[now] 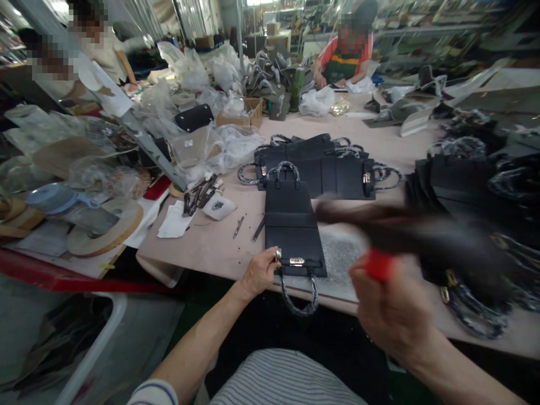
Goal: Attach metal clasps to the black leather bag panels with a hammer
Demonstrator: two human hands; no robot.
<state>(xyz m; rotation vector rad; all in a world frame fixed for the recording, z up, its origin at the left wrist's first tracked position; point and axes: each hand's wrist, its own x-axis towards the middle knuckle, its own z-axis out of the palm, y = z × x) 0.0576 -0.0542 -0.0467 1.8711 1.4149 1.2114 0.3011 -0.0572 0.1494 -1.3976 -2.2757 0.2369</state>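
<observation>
A flat black handbag panel (291,219) lies lengthwise before me, a plastic-wrapped handle at each end and a gold-coloured metal plate (296,261) at the near end. At its near left corner my left hand (260,273) is closed in a pinch on a small silver metal piece (278,254), which stands against the panel. Raised to the right of the panel, my right hand (390,298) is wrapped round the red handle of a hammer (377,264). Motion smears the hammer's dark upper part. Under the panel's right side is a grey speckled slab (343,259).
More black handbag panels (337,174) lie behind, and a pile (459,191) is at right. Loose tools (202,194), a white paper with small parts (219,207) and a tape roll (105,228) are left. A slanted metal post (147,143) rises there. Co-workers (348,53) are beyond.
</observation>
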